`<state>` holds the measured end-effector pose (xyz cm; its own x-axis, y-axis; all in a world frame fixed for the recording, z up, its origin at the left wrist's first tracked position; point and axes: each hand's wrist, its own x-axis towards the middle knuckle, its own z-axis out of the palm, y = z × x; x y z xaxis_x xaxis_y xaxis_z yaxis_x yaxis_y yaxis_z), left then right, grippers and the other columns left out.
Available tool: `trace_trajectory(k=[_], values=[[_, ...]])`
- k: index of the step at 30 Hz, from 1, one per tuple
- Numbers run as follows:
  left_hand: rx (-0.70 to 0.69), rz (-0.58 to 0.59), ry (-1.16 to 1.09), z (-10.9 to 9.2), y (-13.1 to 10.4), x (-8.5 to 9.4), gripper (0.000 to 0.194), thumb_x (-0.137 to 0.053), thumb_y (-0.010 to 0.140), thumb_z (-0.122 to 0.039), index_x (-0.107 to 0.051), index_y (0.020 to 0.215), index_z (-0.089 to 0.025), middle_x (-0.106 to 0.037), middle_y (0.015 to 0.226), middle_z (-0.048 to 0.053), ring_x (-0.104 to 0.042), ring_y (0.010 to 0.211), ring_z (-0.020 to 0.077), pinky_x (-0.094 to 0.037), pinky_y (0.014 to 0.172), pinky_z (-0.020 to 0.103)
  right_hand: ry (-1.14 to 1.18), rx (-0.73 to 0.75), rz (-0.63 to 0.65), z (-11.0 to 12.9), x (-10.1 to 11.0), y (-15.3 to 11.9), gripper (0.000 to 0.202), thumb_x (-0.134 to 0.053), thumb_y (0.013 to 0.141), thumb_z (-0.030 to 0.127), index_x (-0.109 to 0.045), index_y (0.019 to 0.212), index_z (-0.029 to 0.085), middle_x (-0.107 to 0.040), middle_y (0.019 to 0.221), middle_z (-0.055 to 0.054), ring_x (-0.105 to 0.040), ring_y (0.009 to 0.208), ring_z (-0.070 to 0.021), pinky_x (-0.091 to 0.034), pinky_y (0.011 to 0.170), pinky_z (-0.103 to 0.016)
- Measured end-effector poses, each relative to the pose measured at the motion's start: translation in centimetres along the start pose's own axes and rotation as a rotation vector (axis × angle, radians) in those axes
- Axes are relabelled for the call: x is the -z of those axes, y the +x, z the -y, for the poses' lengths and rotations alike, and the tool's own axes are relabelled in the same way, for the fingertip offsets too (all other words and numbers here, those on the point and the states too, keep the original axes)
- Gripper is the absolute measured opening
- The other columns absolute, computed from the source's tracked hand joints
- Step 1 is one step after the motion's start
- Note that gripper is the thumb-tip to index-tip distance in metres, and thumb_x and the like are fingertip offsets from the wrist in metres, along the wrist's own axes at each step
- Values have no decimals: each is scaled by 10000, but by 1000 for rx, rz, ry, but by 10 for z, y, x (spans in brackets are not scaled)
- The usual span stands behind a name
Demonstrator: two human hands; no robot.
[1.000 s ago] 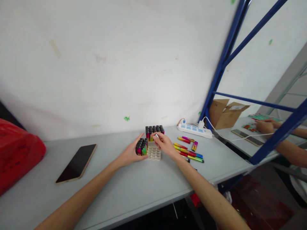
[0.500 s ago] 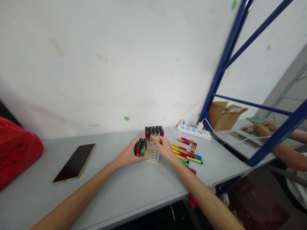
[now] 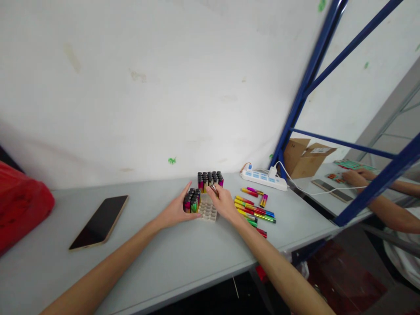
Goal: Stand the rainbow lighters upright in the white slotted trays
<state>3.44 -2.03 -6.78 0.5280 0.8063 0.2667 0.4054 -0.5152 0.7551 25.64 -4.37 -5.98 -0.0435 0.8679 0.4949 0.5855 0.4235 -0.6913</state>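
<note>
My left hand [image 3: 175,211] is curved around the left side of a pale tray [image 3: 208,210] with rows of round pockets. Its thumb lies along the front, and its fingers rest against upright, shiny multicoloured tubes [image 3: 192,201] with black tops standing in the tray. My right hand [image 3: 223,202] pinches a small tube [image 3: 214,190] above the tray's right part; the fingers partly cover it. Behind the tray stands a dense block of similar black-topped tubes [image 3: 210,179]. To the right, several loose red, yellow, green and purple tubes [image 3: 254,210] lie on the table.
On the grey table [image 3: 164,262] a dark-screened phone [image 3: 100,223] lies left, near a red bag [image 3: 22,205]. A white power strip [image 3: 264,179] sits at the back right, beside a blue metal frame [image 3: 295,109]. Beyond are a cardboard box [image 3: 305,157] and another person's arms [image 3: 390,210].
The small tube in my right hand has tilted slightly, now showing darker. My left hand stays around the tray. The whole view has shifted a little.
</note>
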Motion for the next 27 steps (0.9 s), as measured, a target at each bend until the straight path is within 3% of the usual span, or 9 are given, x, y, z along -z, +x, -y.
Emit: trace_trajectory(k=[4,6,9,12,20,27], values=[[-13,23,-34,0,0,1,1290,-863,706,-479,-66,1673,-172,-529,1554,186,-571,1376,363,-417,1194,520,56,123,134,-5,3,1,288,-379,1082,437,-562,1014,224,-633,901,-27,-601,792,-176,-446,684,-275],[-28,33,-23,1,0,1,1291,-868,701,-484,-79,1673,-172,-465,1604,189,-512,1431,366,-370,1227,522,-19,196,111,-7,4,1,309,-390,1083,438,-567,956,219,-621,961,-56,-597,893,-193,-467,763,-292],[-40,36,-1,3,0,1,1288,-870,693,-512,-104,1671,-175,-449,1618,178,-475,1459,368,-338,1248,517,-164,206,83,-9,7,3,356,-434,1072,436,-506,795,223,-573,817,-29,-556,806,-189,-435,764,-298],[-43,38,2,1,0,1,1263,-855,703,-533,-122,1669,-178,-502,1581,165,-510,1432,365,-357,1239,512,-192,153,114,-11,9,5,348,-471,1061,411,-462,763,231,-538,700,8,-510,671,-169,-387,690,-286],[-15,35,-14,-5,-1,2,1188,-837,730,-496,-174,1658,-165,-547,1545,165,-585,1355,359,-400,1210,520,-154,194,164,-20,2,8,307,-501,1062,402,-518,817,217,-629,782,-29,-559,735,-174,-409,731,-286],[-31,47,-10,-5,0,1,1193,-847,706,-488,-199,1654,-162,-524,1565,164,-547,1394,370,-359,1235,520,-269,248,270,-18,-3,9,214,-594,1029,303,-585,845,193,-641,811,-30,-564,743,-163,-391,719,-266]])
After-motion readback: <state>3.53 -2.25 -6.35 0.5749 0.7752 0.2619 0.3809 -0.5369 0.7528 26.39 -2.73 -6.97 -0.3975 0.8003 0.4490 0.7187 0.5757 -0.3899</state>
